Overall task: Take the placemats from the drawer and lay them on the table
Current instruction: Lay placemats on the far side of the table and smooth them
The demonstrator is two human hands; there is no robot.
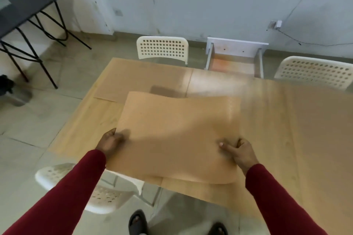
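Note:
A tan placemat [175, 131] hangs just above the near left part of the wooden table [315, 129], sagging a little. My left hand [109, 142] grips its near left edge, and my right hand [236, 149] pinches its near right corner, thumb on top. Another tan placemat [145, 78] lies flat at the table's far left corner. Beyond the table's far edge, a white drawer [236, 55] stands pulled out; I can see only a blurred orange-tan inside.
White perforated chairs stand at the far side [162, 48], far right [315, 71] and near left [80, 187] of the table. A black folding table [24, 11] is by the wall at the left. My sandalled feet [138, 222] are on the tiled floor.

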